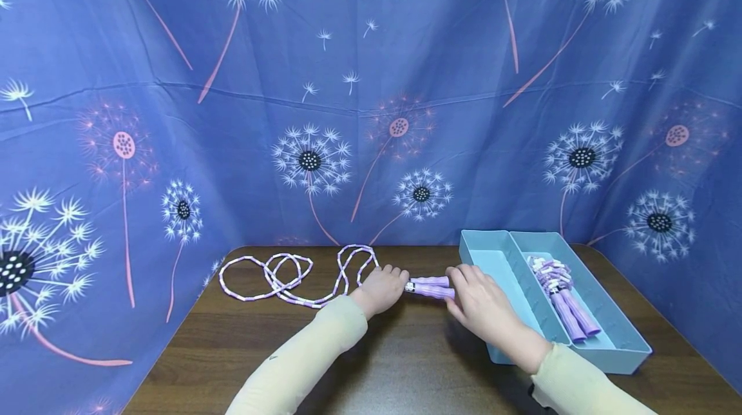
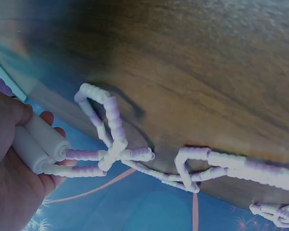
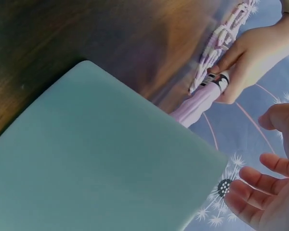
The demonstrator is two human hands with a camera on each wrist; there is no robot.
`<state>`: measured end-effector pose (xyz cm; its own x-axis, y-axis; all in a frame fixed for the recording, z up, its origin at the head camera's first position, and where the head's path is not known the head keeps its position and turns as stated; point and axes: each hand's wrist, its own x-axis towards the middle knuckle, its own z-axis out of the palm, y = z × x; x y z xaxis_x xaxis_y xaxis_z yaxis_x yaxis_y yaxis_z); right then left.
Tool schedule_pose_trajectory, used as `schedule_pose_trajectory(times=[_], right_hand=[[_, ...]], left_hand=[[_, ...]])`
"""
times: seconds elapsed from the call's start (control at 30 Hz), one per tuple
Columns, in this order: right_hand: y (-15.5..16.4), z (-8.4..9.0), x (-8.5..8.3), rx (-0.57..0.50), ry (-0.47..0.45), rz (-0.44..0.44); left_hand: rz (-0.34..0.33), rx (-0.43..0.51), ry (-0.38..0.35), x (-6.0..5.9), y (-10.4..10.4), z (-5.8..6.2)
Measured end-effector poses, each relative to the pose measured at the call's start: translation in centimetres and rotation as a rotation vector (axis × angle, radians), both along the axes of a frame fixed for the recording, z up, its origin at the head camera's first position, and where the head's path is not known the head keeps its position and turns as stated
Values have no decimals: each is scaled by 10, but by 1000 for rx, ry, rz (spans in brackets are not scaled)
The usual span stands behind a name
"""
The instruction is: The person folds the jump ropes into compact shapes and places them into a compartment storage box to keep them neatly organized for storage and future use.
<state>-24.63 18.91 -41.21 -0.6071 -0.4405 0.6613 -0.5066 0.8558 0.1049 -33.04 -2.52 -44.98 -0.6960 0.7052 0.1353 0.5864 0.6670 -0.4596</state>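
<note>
A beaded jump rope with a purple and white cord [image 1: 246, 299] lies in loose loops on the table. My left hand [image 1: 384, 289] grips its two purple handles [image 1: 431, 286] side by side. In the left wrist view, the handles' white ends [image 2: 36, 144] stick out of the fingers, and the cord runs from them. My right hand [image 1: 484, 302] is by the handles' far ends, left of the teal box. Its fingers [image 3: 255, 192] are spread and loosely bent in the right wrist view, with nothing between them.
The teal two-compartment box [image 1: 501, 273] stands on the right of the wooden table [image 1: 400, 357]. A second purple jump rope [image 1: 570, 315], bundled with its handles together, lies in the right compartment. A blue dandelion-print cloth [image 1: 359, 54] hangs behind and at the sides.
</note>
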Motion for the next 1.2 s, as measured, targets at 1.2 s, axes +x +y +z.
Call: schedule_pose_trajectory(times=[1.2], right_hand=[[-17,-2,0,117,21,92]], left_hand=[[-121,61,249,68,2,48]])
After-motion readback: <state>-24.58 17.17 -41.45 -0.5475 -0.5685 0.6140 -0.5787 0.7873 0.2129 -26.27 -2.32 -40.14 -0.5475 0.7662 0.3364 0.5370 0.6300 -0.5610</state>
